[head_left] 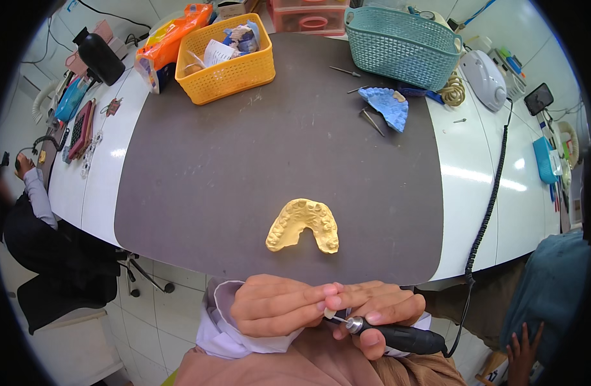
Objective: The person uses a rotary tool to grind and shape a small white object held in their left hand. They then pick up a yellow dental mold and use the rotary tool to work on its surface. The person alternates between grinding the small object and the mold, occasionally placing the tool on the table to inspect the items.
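Note:
My right hand (389,302) is wrapped round a black rotary handpiece (408,338), its silver nose and thin bur pointing left. My left hand (276,305) pinches a small cream-coloured dental crown (329,314) between its fingertips. The bur tip is right at the crown; whether they touch I cannot tell. The fingertips of both hands meet above it, near the table's front edge. Just beyond them, a yellow horseshoe-shaped dental cast (302,219) lies on the grey mat (257,154), teeth upward.
A blue dental cast piece (389,109) lies at the back right beside loose burs (373,122). Behind stand a yellow basket (228,80) and a teal basket (402,51). The handpiece's coiled cord (492,199) runs along the right side. Other people sit at both sides.

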Demonstrator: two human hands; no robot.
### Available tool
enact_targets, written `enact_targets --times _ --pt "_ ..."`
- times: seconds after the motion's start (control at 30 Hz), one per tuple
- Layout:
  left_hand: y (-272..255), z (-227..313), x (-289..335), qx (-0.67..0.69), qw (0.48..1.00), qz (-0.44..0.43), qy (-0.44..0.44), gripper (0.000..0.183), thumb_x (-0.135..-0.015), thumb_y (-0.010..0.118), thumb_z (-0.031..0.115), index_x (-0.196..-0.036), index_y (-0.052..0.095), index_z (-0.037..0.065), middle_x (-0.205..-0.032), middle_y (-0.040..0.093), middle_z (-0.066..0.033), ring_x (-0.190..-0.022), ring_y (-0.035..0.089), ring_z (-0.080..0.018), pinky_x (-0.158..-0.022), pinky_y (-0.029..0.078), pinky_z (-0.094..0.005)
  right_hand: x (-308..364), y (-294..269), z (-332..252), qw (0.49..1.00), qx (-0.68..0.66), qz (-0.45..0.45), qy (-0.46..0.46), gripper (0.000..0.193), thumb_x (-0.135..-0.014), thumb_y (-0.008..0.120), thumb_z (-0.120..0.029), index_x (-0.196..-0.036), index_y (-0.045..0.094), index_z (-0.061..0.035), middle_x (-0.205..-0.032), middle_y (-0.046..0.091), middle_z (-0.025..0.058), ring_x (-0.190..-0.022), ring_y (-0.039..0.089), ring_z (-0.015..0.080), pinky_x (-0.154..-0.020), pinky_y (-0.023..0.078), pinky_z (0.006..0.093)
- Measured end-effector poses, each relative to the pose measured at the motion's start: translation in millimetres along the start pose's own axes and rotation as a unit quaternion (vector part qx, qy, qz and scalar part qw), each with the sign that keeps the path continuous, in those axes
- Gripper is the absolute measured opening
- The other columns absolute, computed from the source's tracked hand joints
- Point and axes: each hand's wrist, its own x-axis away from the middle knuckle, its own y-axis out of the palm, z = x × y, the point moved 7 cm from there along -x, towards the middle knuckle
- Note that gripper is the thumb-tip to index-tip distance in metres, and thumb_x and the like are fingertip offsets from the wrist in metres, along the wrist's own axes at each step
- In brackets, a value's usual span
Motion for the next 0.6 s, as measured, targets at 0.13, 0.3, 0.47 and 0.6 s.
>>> enact_targets --times 0.13,0.3,0.47,0.6 --pt "0.0 0.6 0.2 -0.003 1.000 0.001 0.001 0.028 -0.066 0.069 -0.008 -0.094 0.062 -0.006 -0.096 0.065 -0.0221 -0.073 0.068 -0.0251 -0.059 0.057 -0.0279 1.9 0.4 0.9 1.000 -0.006 -0.007 -0.017 0.015 -0.083 0.060 -0.007 -0.093 0.050 -0.0054 -0.064 0.063 0.0129 -0.087 0.065 0.0396 -0.082 0.049 0.0520" --pt "0.3 -0.3 -2.4 0.010 1.000 -0.024 -0.007 0.029 -0.066 0.069 -0.008 -0.094 0.061 -0.006 -0.096 0.065 -0.0221 -0.074 0.068 -0.0258 -0.059 0.057 -0.0281 1.7 0.7 -0.3 1.000 -0.006 -0.005 -0.013 0.015 -0.084 0.060 -0.008 -0.094 0.050 -0.0061 -0.064 0.063 0.0128 -0.089 0.065 0.0393 -0.084 0.049 0.0518" --pt "-0.9 -0.2 -3.7 0.015 0.999 -0.027 -0.011 0.028 -0.066 0.069 -0.008 -0.092 0.062 -0.005 -0.096 0.064 -0.0225 -0.074 0.068 -0.0255 -0.059 0.057 -0.0279 1.5 1.3 0.6 1.000 -0.011 -0.014 -0.003 0.014 -0.084 0.060 -0.009 -0.094 0.050 -0.0064 -0.065 0.063 0.0127 -0.089 0.065 0.0391 -0.085 0.048 0.0519" --pt "-0.4 1.0 -0.8 0.005 1.000 -0.003 -0.004 0.028 -0.066 0.069 -0.008 -0.093 0.062 -0.006 -0.096 0.064 -0.0228 -0.075 0.068 -0.0254 -0.059 0.057 -0.0278 0.9 2.2 0.0 1.000 -0.006 -0.004 0.002 0.014 -0.084 0.060 -0.009 -0.093 0.050 -0.0062 -0.066 0.063 0.0128 -0.088 0.065 0.0388 -0.085 0.048 0.0517"
